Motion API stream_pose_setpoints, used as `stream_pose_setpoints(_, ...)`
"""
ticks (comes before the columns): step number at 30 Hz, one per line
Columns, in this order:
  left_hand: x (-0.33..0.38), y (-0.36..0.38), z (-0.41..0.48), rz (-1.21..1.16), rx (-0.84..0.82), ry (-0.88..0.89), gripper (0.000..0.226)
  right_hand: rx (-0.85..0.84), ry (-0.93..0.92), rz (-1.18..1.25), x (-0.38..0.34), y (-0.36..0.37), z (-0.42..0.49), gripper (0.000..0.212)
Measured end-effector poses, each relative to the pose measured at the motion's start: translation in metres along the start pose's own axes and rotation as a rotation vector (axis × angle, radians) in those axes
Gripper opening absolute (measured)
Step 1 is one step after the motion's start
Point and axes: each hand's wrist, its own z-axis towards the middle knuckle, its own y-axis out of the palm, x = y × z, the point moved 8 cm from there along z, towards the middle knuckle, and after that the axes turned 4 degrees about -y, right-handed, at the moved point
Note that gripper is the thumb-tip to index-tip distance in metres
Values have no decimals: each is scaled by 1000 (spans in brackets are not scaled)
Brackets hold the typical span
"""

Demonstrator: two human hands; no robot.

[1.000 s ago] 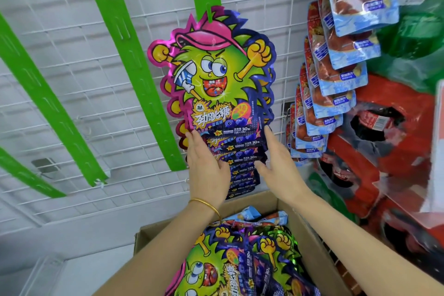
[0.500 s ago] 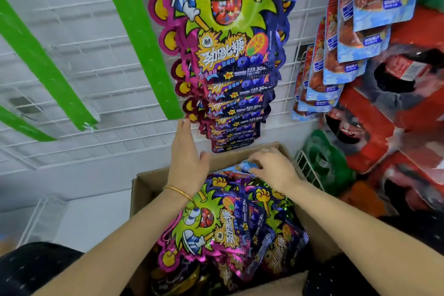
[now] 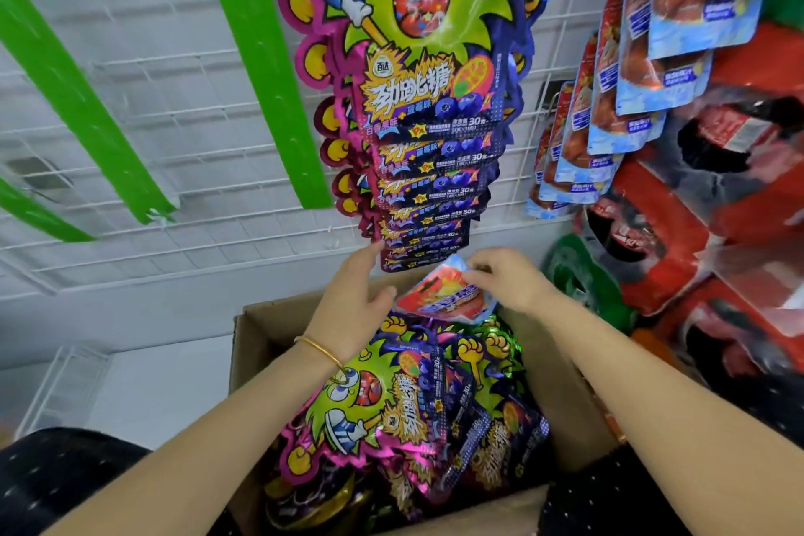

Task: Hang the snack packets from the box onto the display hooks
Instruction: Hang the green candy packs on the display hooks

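Observation:
A cardboard box in front of me holds several green-and-purple cartoon snack packets. My right hand pinches the top edge of a red-and-blue packet and holds it just above the far end of the box. My left hand hovers beside it with fingers apart, holding nothing. A stack of the same cartoon packets hangs on a hook on the white wire grid above the box.
Green strips slant across the white wire grid. Red-and-blue packets hang in rows at the right, with red bagged goods behind them. A low wire shelf stands at lower left.
Both hands dropped from the hanging cartoon packets to the box. My right hand took hold of a red-and-blue packet and raised it. The view tilted down.

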Motion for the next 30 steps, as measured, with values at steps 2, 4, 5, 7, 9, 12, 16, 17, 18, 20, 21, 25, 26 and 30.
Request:
stream_pose_setpoints(2, 14, 5, 1, -6, -50, 22, 58, -7, 9, 280, -14, -25, -13, 28)
stream_pose_setpoints(4, 33, 5, 4, -78, -69, 9, 48, 5, 5, 450, -26, -43, -26, 23)
stream_pose_setpoints(5, 44, 3, 6, -125, -72, 7, 37, 15, -9, 505, -31, -51, -33, 25)
stream_pose_setpoints(7, 69, -5, 9, -147, -53, 69, 9, 37, -35, 608, -38, -66, -43, 23)
stream_pose_setpoints(9, 97, -14, 10, -75, -50, 169, 7, 67, -43, 708, -43, -82, -56, 16)
stream_pose_setpoints(12, 132, -23, 12, -8, -90, 245, 10, 128, -84, 765, -52, -108, -66, 6)
stream_pose_setpoints(16, 198, -42, 25, -7, -81, 358, 8, 268, -165, 780, -72, -170, -75, 17)
stream_pose_setpoints(17, 214, -46, 29, -25, -79, 385, 7, 289, -179, 792, -76, -184, -78, 15)
stream_pose_setpoints(18, 229, -50, 31, -54, -82, 404, 6, 302, -188, 822, -82, -196, -81, 14)
stream_pose_setpoints(20, 249, -55, 34, -130, -104, 422, 9, 317, -189, 902, -81, -213, -84, 27)
stream_pose_setpoints(21, 256, -55, 36, -161, -124, 434, 10, 299, -158, 969, -76, -215, -84, 38)
stream_pose_setpoints(25, 279, -51, 31, -267, -249, 485, 11, 146, -101, 1090, -74, -204, -82, 52)
stream_pose_setpoints(26, 285, -50, 29, -297, -281, 497, 12, 83, -128, 1090, -80, -200, -84, 50)
stream_pose_setpoints(30, 306, -51, 27, -420, -382, 531, 22, -116, -227, 1251, -101, -186, -90, 30)
